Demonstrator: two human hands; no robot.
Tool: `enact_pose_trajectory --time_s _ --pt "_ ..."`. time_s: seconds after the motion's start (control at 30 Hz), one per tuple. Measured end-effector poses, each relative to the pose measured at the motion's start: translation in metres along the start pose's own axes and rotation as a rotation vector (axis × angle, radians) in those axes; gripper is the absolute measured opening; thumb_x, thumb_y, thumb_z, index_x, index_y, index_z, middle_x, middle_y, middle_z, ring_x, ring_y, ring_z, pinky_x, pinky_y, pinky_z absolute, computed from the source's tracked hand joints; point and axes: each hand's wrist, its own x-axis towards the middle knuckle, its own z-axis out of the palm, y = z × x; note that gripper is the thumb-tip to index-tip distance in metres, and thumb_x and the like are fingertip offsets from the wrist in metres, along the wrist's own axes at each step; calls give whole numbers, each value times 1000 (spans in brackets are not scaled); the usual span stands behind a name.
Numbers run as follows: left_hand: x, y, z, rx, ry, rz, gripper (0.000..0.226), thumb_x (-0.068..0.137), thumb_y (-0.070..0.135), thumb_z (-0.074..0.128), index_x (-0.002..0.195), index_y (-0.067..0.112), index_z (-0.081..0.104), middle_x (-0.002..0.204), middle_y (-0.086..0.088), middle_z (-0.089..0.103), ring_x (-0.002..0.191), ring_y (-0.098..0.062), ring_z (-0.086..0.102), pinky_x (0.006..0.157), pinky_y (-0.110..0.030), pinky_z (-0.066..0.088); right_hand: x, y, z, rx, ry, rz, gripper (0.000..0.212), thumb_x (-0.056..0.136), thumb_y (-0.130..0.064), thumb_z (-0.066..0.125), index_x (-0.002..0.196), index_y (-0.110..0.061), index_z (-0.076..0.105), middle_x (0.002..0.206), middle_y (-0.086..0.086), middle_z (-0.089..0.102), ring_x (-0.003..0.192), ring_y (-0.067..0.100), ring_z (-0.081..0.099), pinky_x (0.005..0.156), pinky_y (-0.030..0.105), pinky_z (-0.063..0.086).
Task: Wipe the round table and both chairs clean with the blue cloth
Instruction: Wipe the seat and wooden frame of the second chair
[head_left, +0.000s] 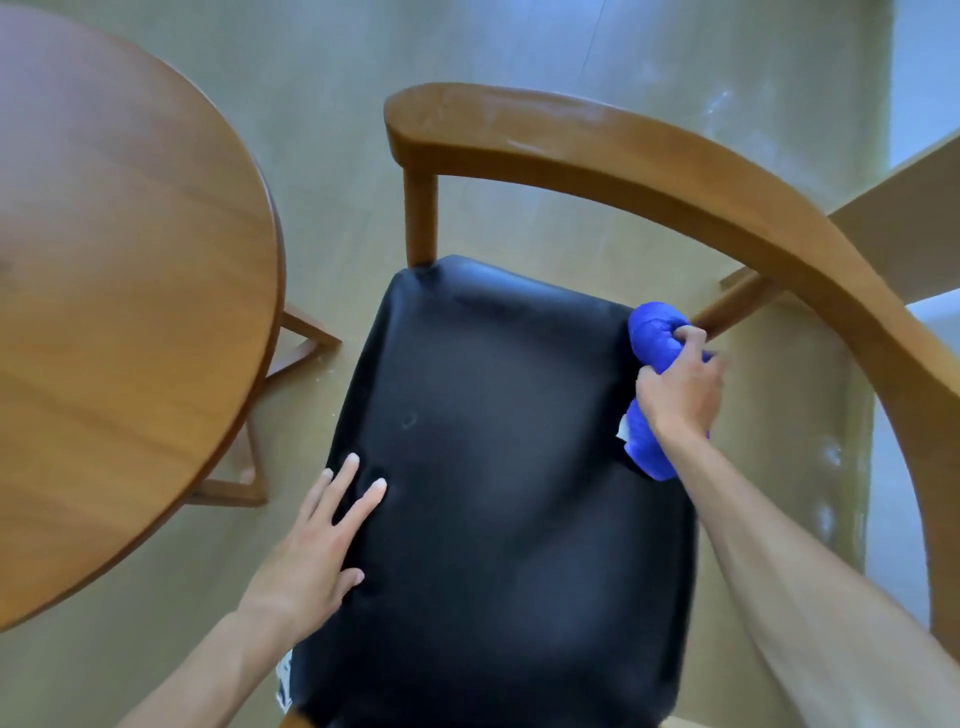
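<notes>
In view is one round wooden table (119, 291) with a warm brown top, and one wooden chair (649, 156) with a curved armrest rail and a single black padded leather seat (509, 467). One bunched blue cloth (652, 332) is present. Two bare hands show: one left hand (317, 545) and one right hand (680, 389). Part of one pale wooden board (904, 223) appears at the right edge.

No readable text or labels anywhere.
</notes>
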Motion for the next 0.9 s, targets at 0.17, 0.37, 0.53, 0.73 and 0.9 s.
enact_pose_trajectory --time_s 0.17,0.37,0.53,0.73,0.9 --pt "2 3 6 11 9 -9 90 92 16 59 150 42 -5 141 20 -48 141 -10 -29 89 -13 46 -27 -64 32 -18 67 39 51 79 -10 55 128 -11 40 124 20 37 96 41 51 72 41 44" --pt "4 0 2 -13 2 -1 96 89 24 63 149 35 -11 152 10 -34 144 -13 -23 110 -22 31 -167 -166 76 3 -269 -599 51 67 -20 65 116 -28 53 110 8 51 80 26 52 63 30 42" --pt "5 -5 6 -81 33 12 97 83 22 70 153 27 2 158 6 -12 147 -14 -11 113 -27 26 -160 -161 77 -236 -469 -1238 46 73 -17 60 117 -32 58 112 4 51 80 22 49 62 29 36" --pt "1 -10 10 -60 79 53 102 86 24 68 143 41 -15 147 24 -37 142 -4 -23 101 -15 32 -26 -80 27 -103 -260 -795 56 70 -4 61 123 -23 62 122 15 52 93 37 53 77 44 49" --pt "0 -9 6 -58 53 63 100 88 24 66 140 44 -17 145 24 -41 140 -3 -27 96 -11 36 7 22 -6 -69 -2 -193 57 78 -9 58 131 -25 48 127 12 44 102 37 52 84 40 46"
